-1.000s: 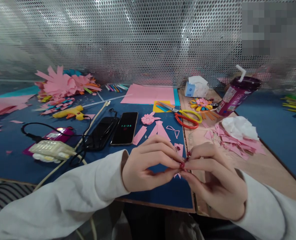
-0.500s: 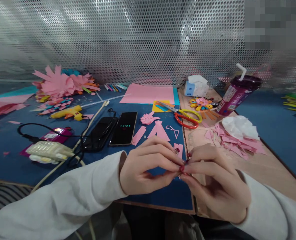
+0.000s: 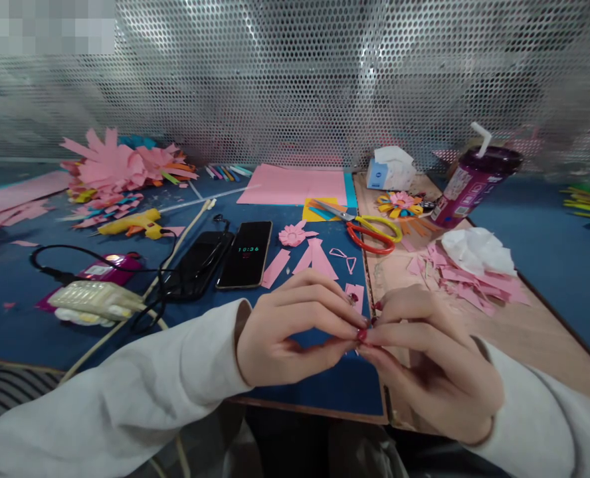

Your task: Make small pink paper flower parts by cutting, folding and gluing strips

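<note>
Nearest, I have the left hand (image 3: pixel 295 342) and right hand (image 3: pixel 432 365) together, fingertips closed in a pinch; what they grip is hidden. A pink paper strip (image 3: pixel 359 291) shows just beyond, held or not I cannot tell. I judge this fine paper work, calling for steady, light pressure. Farther: a lidded purple cup (image 3: pixel 462 192) with straw (image 3: pixel 483 139), contents unseen; a tissue box (image 3: pixel 378 176), tissue (image 3: pixel 393 157) protruding.

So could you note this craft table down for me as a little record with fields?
Hands: left hand and right hand, meeting at the fingertips
In grip: hidden, cannot tell
Just beyond hands: pink paper piece
Tools: yellow glue gun, red-and-yellow-handled scissors
Decoration: pink paper flower
Phone: black smartphone showing 10:36
Drink: purple cup with white straw
</note>
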`<state>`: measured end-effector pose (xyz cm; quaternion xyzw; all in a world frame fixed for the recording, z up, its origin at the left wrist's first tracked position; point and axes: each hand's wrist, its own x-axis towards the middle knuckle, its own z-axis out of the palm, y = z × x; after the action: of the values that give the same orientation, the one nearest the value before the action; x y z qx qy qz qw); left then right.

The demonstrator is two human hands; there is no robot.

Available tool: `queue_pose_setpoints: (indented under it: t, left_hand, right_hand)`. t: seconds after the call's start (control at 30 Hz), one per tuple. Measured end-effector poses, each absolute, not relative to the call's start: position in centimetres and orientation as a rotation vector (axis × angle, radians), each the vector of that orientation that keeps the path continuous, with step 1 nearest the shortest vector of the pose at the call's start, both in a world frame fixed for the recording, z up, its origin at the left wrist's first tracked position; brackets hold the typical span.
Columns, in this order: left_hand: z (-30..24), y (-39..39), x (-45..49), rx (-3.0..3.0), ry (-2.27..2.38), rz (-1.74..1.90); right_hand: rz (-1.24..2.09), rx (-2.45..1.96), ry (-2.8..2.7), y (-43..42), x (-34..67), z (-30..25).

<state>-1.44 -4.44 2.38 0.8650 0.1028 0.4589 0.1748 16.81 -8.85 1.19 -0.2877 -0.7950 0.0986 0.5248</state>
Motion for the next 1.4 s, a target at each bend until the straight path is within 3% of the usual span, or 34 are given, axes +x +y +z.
queue_pose_setpoints:
  t: [0.93, 1.4]
  left_hand:
    - [1.3, -4.4, -1.2, 2.256, 0.44, 1.198]
    - [0.9, -4.0, -0.9, 1.686, 0.556, 1.016]
  right_hand:
    - [0.191, -0.793, -1.836, -8.4, 16.6, 0.7]
    - [0.306, -0.793, -1.874, -8.5, 17.1, 0.6]
